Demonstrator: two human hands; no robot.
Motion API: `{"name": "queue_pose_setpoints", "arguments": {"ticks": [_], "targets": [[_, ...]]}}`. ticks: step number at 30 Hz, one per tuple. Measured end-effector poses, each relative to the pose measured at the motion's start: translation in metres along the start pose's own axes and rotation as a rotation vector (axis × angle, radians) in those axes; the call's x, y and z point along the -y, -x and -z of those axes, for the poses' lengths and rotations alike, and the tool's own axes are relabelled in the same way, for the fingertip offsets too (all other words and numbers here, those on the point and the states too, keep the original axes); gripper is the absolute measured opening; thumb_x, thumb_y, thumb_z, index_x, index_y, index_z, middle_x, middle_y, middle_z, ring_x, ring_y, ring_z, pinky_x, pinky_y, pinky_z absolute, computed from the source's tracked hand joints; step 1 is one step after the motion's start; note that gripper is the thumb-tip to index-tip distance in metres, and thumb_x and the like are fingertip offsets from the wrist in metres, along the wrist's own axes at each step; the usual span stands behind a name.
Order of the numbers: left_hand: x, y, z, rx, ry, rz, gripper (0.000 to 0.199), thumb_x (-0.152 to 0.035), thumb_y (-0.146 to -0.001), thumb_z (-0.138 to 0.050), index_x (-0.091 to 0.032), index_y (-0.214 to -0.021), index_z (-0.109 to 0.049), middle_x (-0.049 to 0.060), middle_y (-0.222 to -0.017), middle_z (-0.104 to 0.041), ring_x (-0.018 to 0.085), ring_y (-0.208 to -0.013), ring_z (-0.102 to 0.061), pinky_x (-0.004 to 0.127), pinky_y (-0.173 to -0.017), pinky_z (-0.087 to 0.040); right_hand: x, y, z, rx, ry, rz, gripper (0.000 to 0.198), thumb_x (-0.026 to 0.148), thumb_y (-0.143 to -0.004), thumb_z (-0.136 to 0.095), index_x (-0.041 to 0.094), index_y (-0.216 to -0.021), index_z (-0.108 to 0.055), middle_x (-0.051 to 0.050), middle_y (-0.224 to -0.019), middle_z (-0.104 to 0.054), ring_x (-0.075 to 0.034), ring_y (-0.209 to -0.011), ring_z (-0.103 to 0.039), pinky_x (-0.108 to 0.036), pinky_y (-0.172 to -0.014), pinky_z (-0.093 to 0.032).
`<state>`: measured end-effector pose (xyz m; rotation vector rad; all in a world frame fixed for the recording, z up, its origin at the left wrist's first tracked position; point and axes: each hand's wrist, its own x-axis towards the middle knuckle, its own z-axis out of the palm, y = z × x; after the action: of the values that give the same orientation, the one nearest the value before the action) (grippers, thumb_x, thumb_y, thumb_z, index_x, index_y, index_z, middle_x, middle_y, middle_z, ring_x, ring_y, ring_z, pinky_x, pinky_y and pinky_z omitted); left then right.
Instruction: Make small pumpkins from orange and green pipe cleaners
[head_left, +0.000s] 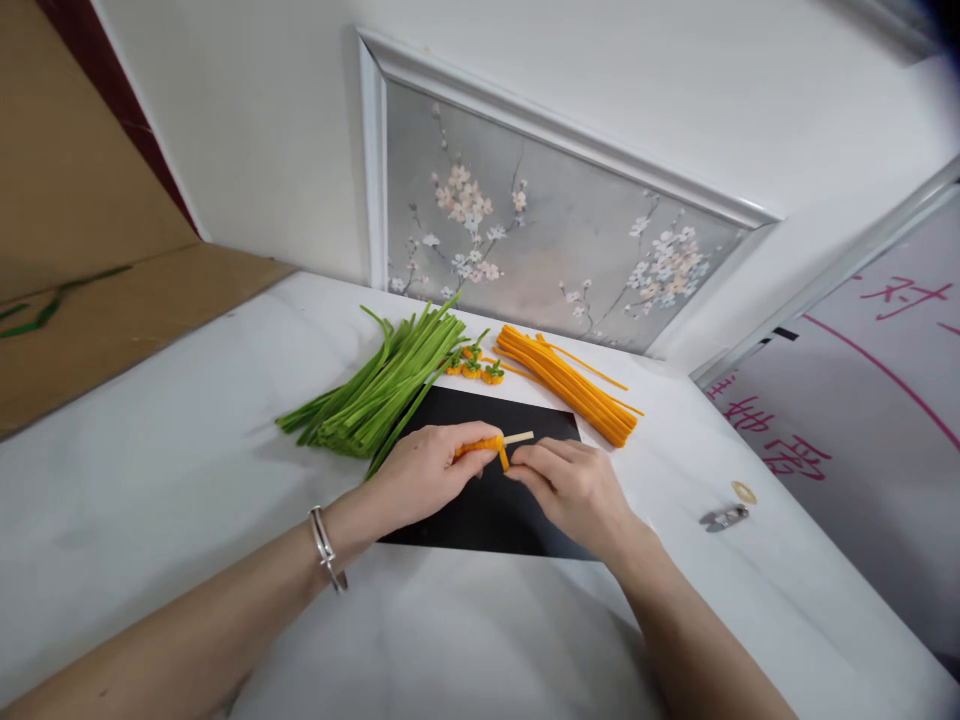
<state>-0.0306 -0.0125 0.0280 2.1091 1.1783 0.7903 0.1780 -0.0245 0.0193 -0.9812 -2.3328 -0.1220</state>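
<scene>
While my left hand (431,460) grips a pale stick (519,438) wrapped in an orange fuzzy strip (480,446), thumb and fingers closed round the winding, the bare end of the stick pokes out toward my right. My right hand (574,485) has its fingertips pinched together at the strip's short loose end, which hangs down from the winding. Both hands are over a black sheet (495,520) in the middle of the white surface (187,430), and a silver bracelet (327,548) circles my left wrist. A thick bundle of green fuzzy stems (382,385) lies across the sheet's far left corner, and a bundle of orange stems (570,388) lies just past its far right corner, a few strands loose beside it. Between the bundles, beyond the sheet's far edge, sits a small cluster of orange pieces with green tops (472,368). Toward the right edge of the surface are a metal clipper (727,517) and a yellowish ring (744,492), near each other. Along the far edge stands a framed blossom panel (540,230); brown board (150,320) borders the left edge.
</scene>
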Motion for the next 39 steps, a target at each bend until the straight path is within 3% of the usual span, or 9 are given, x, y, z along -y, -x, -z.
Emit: {"name": "queue_pose_setpoints", "arguments": {"ticks": [5, 8, 12, 16, 21, 26, 31, 39], "targets": [[-0.002, -0.004, 0.001, 0.082, 0.260, 0.028, 0.020, -0.025, -0.088, -0.046, -0.020, -0.089, -0.066, -0.003, -0.069, -0.057, 0.012, -0.065, -0.052, 0.022, -0.061, -0.039, -0.001, -0.004, 0.000, -0.134, 0.288, 0.260, 0.005, 0.019, -0.091, -0.058, 0.021, -0.090, -0.063, -0.001, -0.082, -0.068, -0.011, -0.063, -0.053, -0.029, -0.059, -0.030], [-0.004, -0.005, 0.002, 0.098, 0.296, 0.050, 0.020, -0.025, -0.088, -0.047, -0.019, -0.086, -0.065, -0.004, -0.067, -0.055, 0.012, -0.066, -0.050, 0.022, -0.061, -0.038, 0.001, -0.006, 0.000, -0.205, 0.325, 0.319, 0.011, 0.013, -0.089, -0.059, 0.023, -0.091, -0.064, 0.001, -0.078, -0.066, -0.010, -0.060, -0.049, -0.030, -0.058, -0.028], [-0.003, -0.003, 0.003, 0.107, 0.188, 0.048, 0.022, -0.028, -0.089, -0.046, -0.022, -0.092, -0.067, -0.004, -0.065, -0.056, 0.013, -0.063, -0.051, 0.023, -0.058, -0.037, 0.001, -0.005, 0.000, -0.304, 0.291, 0.310, 0.007, 0.015, -0.085, -0.067, 0.022, -0.084, -0.065, 0.001, -0.079, -0.067, -0.010, -0.061, -0.049, -0.031, -0.059, -0.029], [-0.005, 0.001, 0.001, 0.095, -0.057, 0.033, 0.023, -0.028, -0.090, -0.046, -0.027, -0.095, -0.068, -0.005, -0.066, -0.062, 0.013, -0.059, -0.055, 0.023, -0.056, -0.034, -0.001, -0.004, -0.001, -0.321, 0.236, 0.285, 0.005, 0.020, -0.085, -0.068, 0.024, -0.082, -0.066, 0.001, -0.078, -0.067, -0.011, -0.063, -0.051, -0.030, -0.059, -0.029], [-0.010, 0.006, -0.002, 0.044, -0.302, -0.037, 0.024, -0.026, -0.090, -0.046, -0.031, -0.099, -0.068, -0.004, -0.075, -0.070, 0.015, -0.066, -0.062, 0.025, -0.058, -0.034, -0.002, -0.006, -0.004, -0.289, -0.020, 0.138, 0.004, 0.022, -0.083, -0.070, 0.022, -0.084, -0.066, -0.002, -0.082, -0.066, -0.015, -0.075, -0.057, -0.030, -0.066, -0.041], [-0.010, 0.007, -0.005, -0.039, -0.470, -0.152, 0.022, -0.022, -0.091, -0.047, -0.028, -0.093, -0.068, -0.002, -0.074, -0.069, 0.016, -0.068, -0.061, 0.026, -0.057, -0.034, 0.002, -0.009, -0.004, -0.191, -0.354, -0.119, 0.007, 0.028, -0.084, -0.067, 0.021, -0.082, -0.064, -0.003, -0.081, -0.064, -0.015, -0.075, -0.059, -0.029, -0.068, -0.049], [-0.009, 0.009, -0.008, -0.129, -0.608, -0.303, 0.017, -0.021, -0.092, -0.050, -0.023, -0.085, -0.065, -0.002, -0.071, -0.066, 0.017, -0.068, -0.053, 0.028, -0.055, -0.032, 0.004, -0.010, -0.003, -0.094, -0.532, -0.352, 0.016, 0.031, -0.082, -0.067, 0.020, -0.072, -0.062, -0.001, -0.072, -0.061, -0.014, -0.065, -0.055, -0.027, -0.060, -0.046], [-0.006, 0.009, -0.008, -0.135, -0.720, -0.433, 0.017, -0.017, -0.093, -0.048, -0.020, -0.084, -0.062, -0.001, -0.069, -0.063, 0.018, -0.068, -0.049, 0.031, -0.057, -0.033, 0.003, -0.011, -0.002, 0.057, -0.857, -0.625, 0.029, 0.044, -0.080, -0.067, 0.019, -0.070, -0.055, 0.005, -0.056, -0.050, -0.009, -0.051, -0.042, -0.023, -0.048, -0.033]]}}
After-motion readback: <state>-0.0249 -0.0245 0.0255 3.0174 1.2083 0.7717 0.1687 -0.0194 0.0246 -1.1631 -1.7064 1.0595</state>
